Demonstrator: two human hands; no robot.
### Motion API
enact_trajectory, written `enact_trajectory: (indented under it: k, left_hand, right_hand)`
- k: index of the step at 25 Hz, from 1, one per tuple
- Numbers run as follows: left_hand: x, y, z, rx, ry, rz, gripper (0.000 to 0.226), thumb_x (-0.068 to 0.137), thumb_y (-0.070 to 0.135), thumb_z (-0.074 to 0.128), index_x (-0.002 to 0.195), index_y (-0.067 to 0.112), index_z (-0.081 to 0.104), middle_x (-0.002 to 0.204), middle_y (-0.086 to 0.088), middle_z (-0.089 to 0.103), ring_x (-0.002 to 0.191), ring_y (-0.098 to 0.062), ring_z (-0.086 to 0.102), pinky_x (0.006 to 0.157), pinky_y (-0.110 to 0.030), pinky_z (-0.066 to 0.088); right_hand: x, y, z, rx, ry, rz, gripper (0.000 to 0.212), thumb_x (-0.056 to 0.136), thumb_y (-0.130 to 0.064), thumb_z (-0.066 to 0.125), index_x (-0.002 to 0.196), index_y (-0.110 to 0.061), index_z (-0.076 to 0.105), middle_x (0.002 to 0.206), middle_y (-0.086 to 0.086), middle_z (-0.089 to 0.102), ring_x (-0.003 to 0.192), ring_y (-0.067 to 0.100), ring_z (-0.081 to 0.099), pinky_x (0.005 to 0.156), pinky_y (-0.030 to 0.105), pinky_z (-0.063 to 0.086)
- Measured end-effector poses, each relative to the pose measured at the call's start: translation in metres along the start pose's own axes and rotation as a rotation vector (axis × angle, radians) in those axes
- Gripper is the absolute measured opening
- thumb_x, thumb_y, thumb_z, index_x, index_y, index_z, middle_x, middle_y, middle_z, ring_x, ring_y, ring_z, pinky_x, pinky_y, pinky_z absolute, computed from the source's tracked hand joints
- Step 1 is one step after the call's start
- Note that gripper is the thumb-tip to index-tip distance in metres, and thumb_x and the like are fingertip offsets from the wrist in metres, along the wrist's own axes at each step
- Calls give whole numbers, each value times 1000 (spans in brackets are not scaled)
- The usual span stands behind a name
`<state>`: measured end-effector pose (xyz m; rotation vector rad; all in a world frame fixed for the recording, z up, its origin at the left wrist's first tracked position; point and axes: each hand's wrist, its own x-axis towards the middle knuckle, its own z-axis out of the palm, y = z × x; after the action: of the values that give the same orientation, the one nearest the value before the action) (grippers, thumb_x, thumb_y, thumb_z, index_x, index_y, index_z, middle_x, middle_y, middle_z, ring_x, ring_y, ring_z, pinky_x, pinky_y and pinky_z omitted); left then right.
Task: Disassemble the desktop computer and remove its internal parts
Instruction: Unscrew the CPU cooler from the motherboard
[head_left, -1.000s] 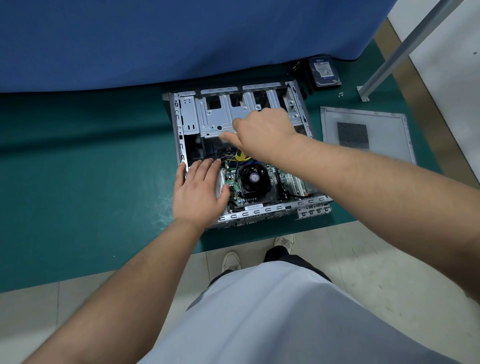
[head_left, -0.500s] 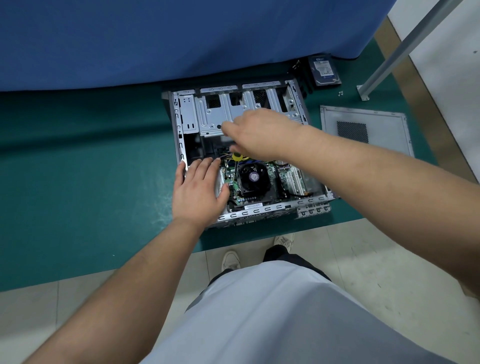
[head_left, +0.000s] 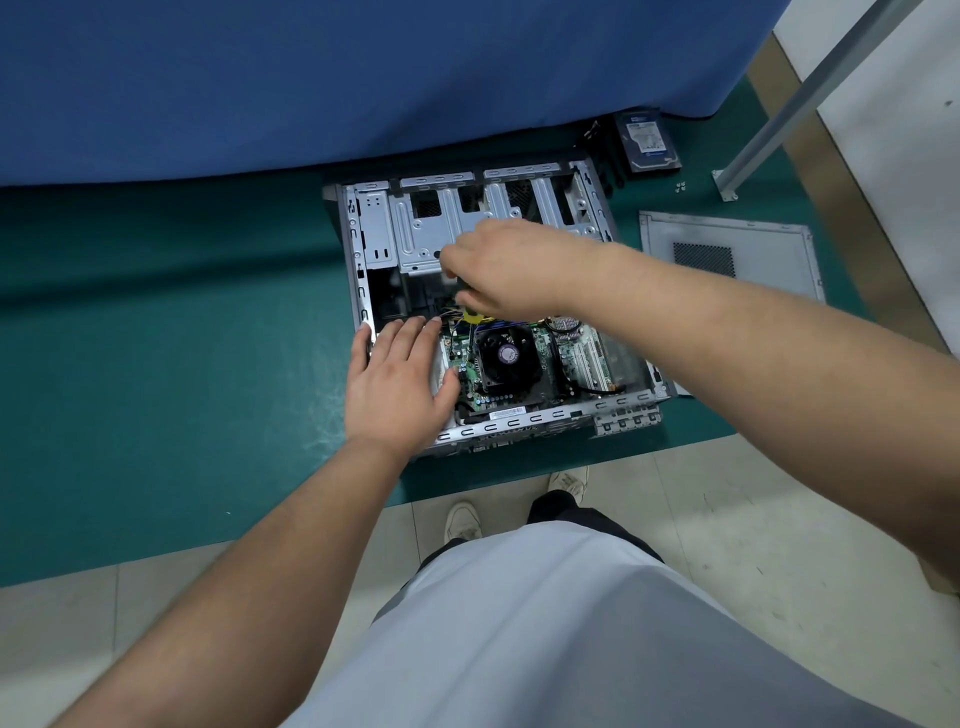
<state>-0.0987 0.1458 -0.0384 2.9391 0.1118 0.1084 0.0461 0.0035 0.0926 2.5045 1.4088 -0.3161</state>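
Right hand (head_left: 511, 267) curled in a grip over the open computer case (head_left: 358, 270), pinching something dark; what exactly, cannot tell. Just beneath that grip: yellow cable bundle (head_left: 470, 316), then the black CPU fan (head_left: 503, 357) on the green motherboard (head_left: 545, 345). Left hand (head_left: 397, 382) flat, fingers straight, resting on the case's near left corner. Beyond the grip, silver drive cage (head_left: 415, 234). Off to its right on the green surface (head_left: 156, 338): side panel (head_left: 769, 244), hard drive (head_left: 647, 141), loose screws (head_left: 680, 187).

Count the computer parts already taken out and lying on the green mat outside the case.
2: a hard drive at the mat's far edge by the blue cloth, and the case's side panel lying flat to the right of the case. The arms may hide others.
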Motion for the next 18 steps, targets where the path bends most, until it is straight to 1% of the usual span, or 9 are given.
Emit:
enact_trajectory:
  k: [2,4,6,8,11,13,15,17,18]
  left_hand:
    - [0,-1,0,-1,-1,1,63,99,54,39,152,21,45,153,0,50,145,-21,40,126,-51,14]
    - [0,0,0,-1,-2,1,63,99,55,38,152,21,45,154,0,50,145,-21,40,126,-51,14]
    - [0,0,-1,-2,-2,0,63,99,55,38,152,21,45,154,0,50,145,-21,40,126,-51,14]
    - [1,0,0,0,-2,0,63,99,55,38,152,21,46,153,1,50,145,-21,40,126,-51,14]
    - [1,0,0,0,-7,-1,63,99,55,38,152,21,45,154,1,50,146,-20,39,126,-51,13]
    - [0,0,0,2,-6,0,63,99,55,38,152,22,45,154,1,50,146,-20,39,126,-50,13]
    - [0,0,0,-1,-6,0,63,99,55,38,152,21,45,154,1,50,145,-20,39,126,-50,13]
    - [0,0,-1,-1,-5,1,63,99,55,38,152,21,45,154,0,50,145,-21,39,126,-51,13]
    - [0,0,-1,-1,-4,0,63,99,54,38,152,21,46,154,0,50,145,-21,40,126,-51,14]
  right_hand:
    - [-5,7,-8,89,-131,-100,42,100,-42,51,130,-13,53,125,10,58,117,32,53,95,45,47]
    - [-8,2,-6,93,-89,31,49,99,-56,44,125,-17,58,112,10,60,109,34,58,82,43,49]
    - [-4,-9,-2,-36,41,280,66,99,-72,26,111,-19,64,90,8,60,89,33,64,66,36,39]
    - [0,-11,0,-123,84,336,63,103,-65,25,110,-17,65,91,9,65,86,33,65,64,36,36]
    - [-2,0,-1,-34,-21,-6,41,106,-43,41,127,-11,54,117,14,64,107,36,60,80,44,49]
    - [-7,7,-9,71,-133,-117,41,101,-40,50,131,-12,53,124,10,58,116,31,53,94,44,48]
    - [-9,3,-9,94,-90,-10,44,99,-50,46,125,-17,59,114,8,61,109,31,58,81,41,48]
    - [-8,-8,-2,-22,34,246,61,99,-69,30,107,-20,66,92,8,63,86,31,62,62,34,37]
    - [-6,-13,-2,-88,68,332,66,100,-71,24,103,-20,67,86,8,63,79,30,60,60,33,32]
